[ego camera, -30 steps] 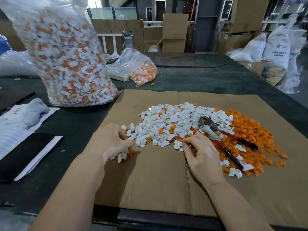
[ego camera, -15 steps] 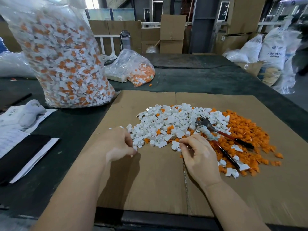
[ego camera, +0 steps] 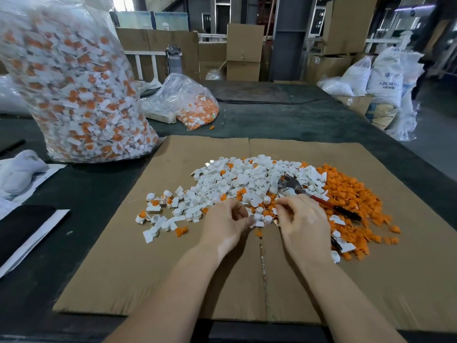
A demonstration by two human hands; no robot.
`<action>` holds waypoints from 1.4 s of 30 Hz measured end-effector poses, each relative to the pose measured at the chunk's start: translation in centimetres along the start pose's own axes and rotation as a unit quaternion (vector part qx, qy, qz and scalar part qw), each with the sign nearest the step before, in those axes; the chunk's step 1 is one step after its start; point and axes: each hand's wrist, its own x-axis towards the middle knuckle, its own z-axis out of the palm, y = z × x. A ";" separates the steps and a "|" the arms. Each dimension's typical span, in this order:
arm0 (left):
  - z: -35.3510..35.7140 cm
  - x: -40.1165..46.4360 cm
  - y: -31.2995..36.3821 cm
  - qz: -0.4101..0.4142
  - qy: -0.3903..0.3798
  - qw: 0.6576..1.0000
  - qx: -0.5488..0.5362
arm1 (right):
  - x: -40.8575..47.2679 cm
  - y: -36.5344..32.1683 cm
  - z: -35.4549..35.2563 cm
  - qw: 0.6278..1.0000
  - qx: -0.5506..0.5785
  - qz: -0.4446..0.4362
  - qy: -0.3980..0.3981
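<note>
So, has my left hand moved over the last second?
Yes. The left hand has moved right, toward the cardboard seam, and is now close beside the right hand at the near edge of the white pieces.

A white sack (ego camera: 385, 78), standing well off to the right behind the pile of white pieces (ego camera: 247, 184), is showing blue print reading "ABS RES", with the word's end curving out of sight. A smaller line beneath is beginning "ABS" and blurring out. The papers (ego camera: 14, 204) lying left of the pile are showing print too small to read.
</note>
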 end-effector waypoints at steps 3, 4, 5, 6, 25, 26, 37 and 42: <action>0.6 0.1 -0.1 0.016 0.031 0.999 -0.010 | 1.1 1.5 -1.1 0.993 -0.061 0.096 0.003; 0.8 0.0 -0.1 0.021 0.037 0.999 -0.012 | 1.4 2.1 -1.5 0.988 -0.086 0.126 -0.008; 1.0 0.0 -0.1 0.022 0.041 0.999 -0.020 | 1.7 2.6 -1.9 0.982 -0.113 0.152 -0.027; 1.2 0.0 -0.1 0.021 0.043 0.998 -0.030 | 2.1 3.1 -2.2 0.974 -0.139 0.172 -0.052; 1.0 0.0 -1.1 0.040 0.022 0.994 -0.100 | 3.6 4.6 -2.6 0.957 -0.174 0.162 -0.164; 1.0 0.0 -1.1 0.036 0.020 0.993 -0.114 | 3.6 4.6 -2.6 0.962 -0.165 0.157 -0.150; 1.0 -0.1 -0.9 0.030 0.027 0.985 -0.170 | 1.6 0.4 -1.3 0.991 0.046 0.068 -0.107; 1.2 -0.2 -0.9 0.022 0.029 0.980 -0.195 | 0.5 -0.6 0.0 0.993 0.060 0.038 -0.098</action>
